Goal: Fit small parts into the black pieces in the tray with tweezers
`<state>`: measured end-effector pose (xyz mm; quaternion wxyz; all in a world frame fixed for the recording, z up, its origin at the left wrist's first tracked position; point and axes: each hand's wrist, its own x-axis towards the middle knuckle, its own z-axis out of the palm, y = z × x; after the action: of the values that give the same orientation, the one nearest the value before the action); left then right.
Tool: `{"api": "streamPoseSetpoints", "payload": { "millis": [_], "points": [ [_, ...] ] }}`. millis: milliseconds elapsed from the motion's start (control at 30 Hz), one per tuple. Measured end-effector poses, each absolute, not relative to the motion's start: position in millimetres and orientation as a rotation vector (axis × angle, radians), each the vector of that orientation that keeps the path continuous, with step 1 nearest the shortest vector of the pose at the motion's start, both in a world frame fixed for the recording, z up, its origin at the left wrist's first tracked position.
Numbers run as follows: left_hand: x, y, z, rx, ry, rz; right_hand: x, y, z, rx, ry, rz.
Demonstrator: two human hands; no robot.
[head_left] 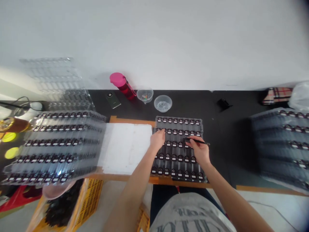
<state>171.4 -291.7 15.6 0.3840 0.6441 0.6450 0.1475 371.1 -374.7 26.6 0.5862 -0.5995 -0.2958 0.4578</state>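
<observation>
A clear plastic tray [177,151] filled with rows of small black parts, each with a white label and a round ring, lies in front of me. My left hand [158,139] rests over the tray's left edge, fingertips touching a part in the second row. Its fingers are partly hidden and I see nothing held in them. Over the right side of the tray, my right hand [200,150] grips a slim black pen-like tool [201,141]. The tool's tip points left, close to parts between the second and third rows.
White sheets [126,148] lie left of the tray. Tall stacks of filled trays stand left [94,138] and right [267,145]. Behind are a bowl of tiny clear pieces [163,104], another small bowl [145,95], a pink bottle [124,87] and a phone [113,101].
</observation>
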Motion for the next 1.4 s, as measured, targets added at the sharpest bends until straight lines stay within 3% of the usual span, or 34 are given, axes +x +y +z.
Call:
{"api": "streamPoseSetpoints", "payload": {
  "millis": [200,433,1400],
  "points": [
    [177,-307,41,1.119,1.533,0.66,356,-375,62,-1.287,-0.748,1.174],
    [184,-329,67,0.161,1.01,0.981,334,-371,92,-1.144,-1.166,1.17],
    [188,-352,71,-0.008,0.778,1.085,317,-370,89,-1.126,-1.449,1.004]
  ]
}}
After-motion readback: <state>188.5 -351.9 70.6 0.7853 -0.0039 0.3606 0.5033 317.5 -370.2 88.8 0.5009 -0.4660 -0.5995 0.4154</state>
